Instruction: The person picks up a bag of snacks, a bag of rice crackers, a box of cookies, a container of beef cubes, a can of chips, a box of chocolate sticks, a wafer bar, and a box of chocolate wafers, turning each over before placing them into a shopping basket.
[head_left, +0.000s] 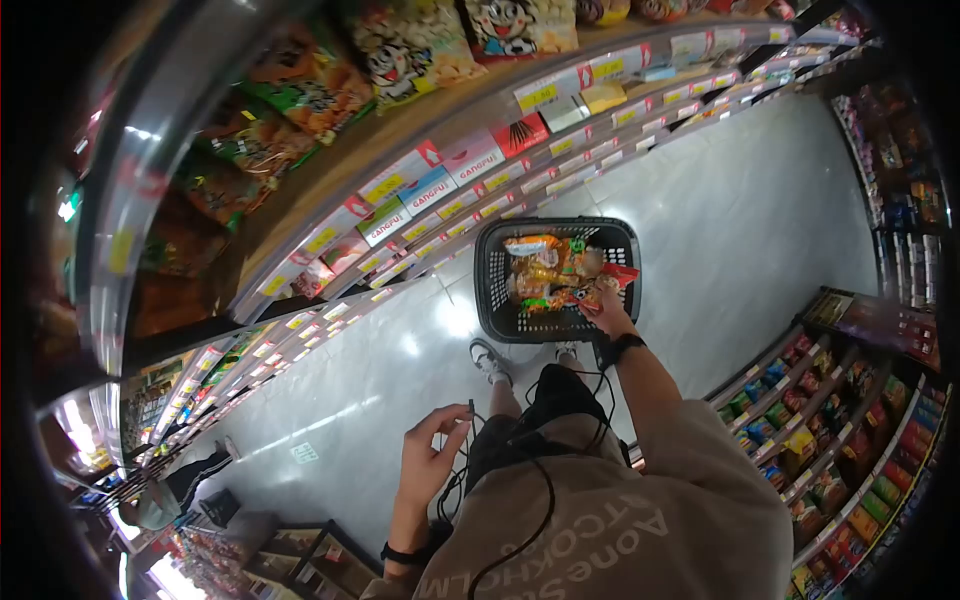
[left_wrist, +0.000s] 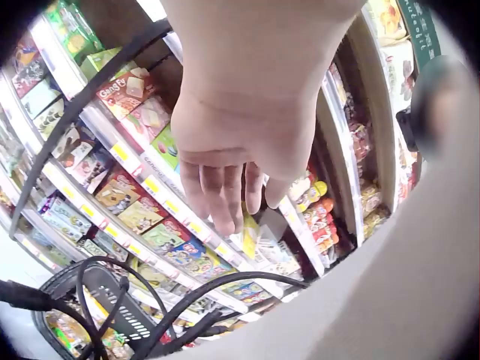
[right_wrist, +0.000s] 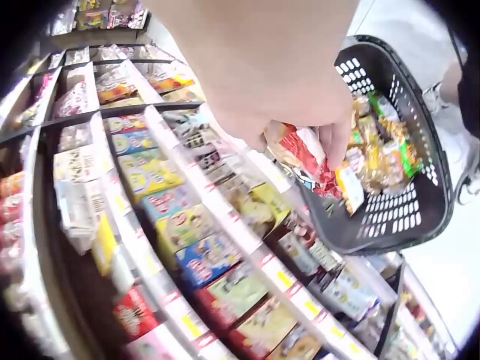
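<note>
- The black plastic lattice shopping basket [head_left: 556, 280] stood on the pale glossy floor [head_left: 740, 220] in front of my feet, already holding a heap of bright snack packets [head_left: 545, 272]; by my reckoning the loading was well under way, with room left along the basket's walls.
- My right hand [head_left: 606, 308] reached down to the basket's near right rim and pinched a red-and-white crinkly snack packet [right_wrist: 304, 154] between thumb and fingers. That packet hung just over the pile, so I judged it not yet let go; setting it down was what remained of this step.
- The right arm stretched forward and down, nearly straight, with a black wrist strap [head_left: 618, 347] above the hand.
- My left hand [head_left: 430, 458] stayed near my waist, well apart from the basket, palm turned up and fingers loosely curled beside the thin black cables [head_left: 520, 440]. The head view showed the fingertips touching a cable end, but I could not tell whether they truly gripped it; the left wrist view showed relaxed, hanging fingers [left_wrist: 221, 195].
- The left forearm was bent and tucked close to the beige sweatshirt [head_left: 640, 520].
- Shelves of boxed goods with yellow price tags [head_left: 430, 190] ran along the aisle's left side.
</note>
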